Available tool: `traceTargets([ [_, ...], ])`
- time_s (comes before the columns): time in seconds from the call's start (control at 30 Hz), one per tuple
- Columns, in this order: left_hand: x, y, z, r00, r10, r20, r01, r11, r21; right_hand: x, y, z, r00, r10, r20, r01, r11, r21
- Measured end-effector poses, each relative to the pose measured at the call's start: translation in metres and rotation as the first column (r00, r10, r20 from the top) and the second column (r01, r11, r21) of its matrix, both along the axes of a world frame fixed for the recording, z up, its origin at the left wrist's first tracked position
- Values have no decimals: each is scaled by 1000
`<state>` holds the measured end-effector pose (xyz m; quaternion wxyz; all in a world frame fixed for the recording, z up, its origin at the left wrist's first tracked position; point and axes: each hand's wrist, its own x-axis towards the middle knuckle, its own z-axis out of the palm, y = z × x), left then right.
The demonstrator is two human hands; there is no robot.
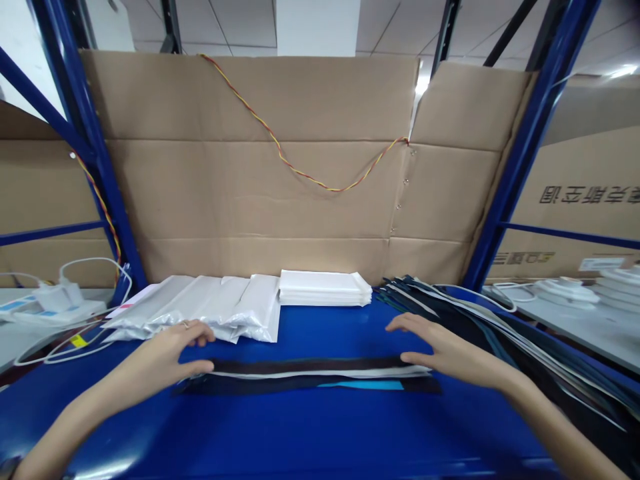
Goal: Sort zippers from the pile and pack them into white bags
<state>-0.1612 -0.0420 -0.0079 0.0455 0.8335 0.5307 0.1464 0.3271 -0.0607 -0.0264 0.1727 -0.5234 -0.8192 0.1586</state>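
Two entries first. Left hand (160, 353), right hand (450, 350): state?

Both open, palms down, neither clenched. Each thumb lies at the upper edge of the flat strip (310, 375); no firm grip visible. Ring (186, 325) noted on the left hand.

Position of the strip?

Lying lengthwise on the blue table (300, 433), between the hands, nearest the wearer. Black, with a white band and a cyan patch.

Neighbouring items?

Beyond the left hand, a row of white plastic bags (200, 307) overlapping one another. Just beside them, a stack of white flat packets (325, 288). To the right, a long pile of dark and white strips (480, 333) fans along the table edge, just past the right hand. Nothing lies between the hands and the strip.

Farther out?

Far left: white power adapter (55, 300) with white cables (65, 353) on a pale side bench. Far right: white round items (565, 291) on another bench.

Room?

Blue steel rack upright (525, 147), cardboard sheet (250, 167) behind the table, red-and-yellow twisted wire (300, 153) draped across it, printed carton (585, 200) at right, ceiling tiles (225, 20) above.
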Motion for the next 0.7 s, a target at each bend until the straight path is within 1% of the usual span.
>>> traceTargets([
  [0.07,12,-6,-3,992,-121,-33,119,991,-55,-20,-4,0,997,71,-11,-72,997,-26],
  [0.1,18,-8,-6,986,-159,-43,155,984,-82,-33,-5,-2,992,124,-13,-124,991,-46],
  [0.13,24,-9,-9,982,-182,-54,176,978,-108,-46,-6,-5,984,177,-13,-178,982,-60],
  [0.2,34,-10,-18,978,-196,-70,185,973,-135,-71,-7,-13,972,235,-27,-236,971,-41],
  [0.3,46,-11,-30,977,-182,-112,171,980,-104,-98,-8,-26,969,246,-9,-245,967,71],
  [0.37,53,-14,-36,970,-159,-186,152,987,-53,-109,-10,-32,968,238,76,-248,954,170],
  [0.43,59,-19,-38,954,-120,-273,125,992,3,-114,-10,-35,965,198,172,-238,937,254],
  [0.5,64,-22,-36,937,-85,-338,98,995,22,-114,-9,-32,970,137,199,-189,944,271],
  [0.53,66,-22,-33,933,-79,-352,92,996,19,-112,-8,-29,978,118,170,-157,959,237],
  [0.57,67,-21,-30,931,-82,-355,94,995,16,-109,-6,-25,986,125,114,-142,978,156],
  [0.6,69,-19,-25,932,-86,-352,100,995,21,-106,-4,-21,987,158,32,-159,987,15],
  [0.63,71,-15,-20,933,-87,-348,107,994,38,-103,-2,-17,975,207,-76,-218,961,-172],
  [0.67,73,-10,-15,934,-79,-347,109,992,68,-102,0,-13,943,258,-209,-320,872,-369],
  [0.7,77,-4,-9,934,-54,-353,99,989,109,-101,1,-10,887,293,-358,-451,722,-524],
])
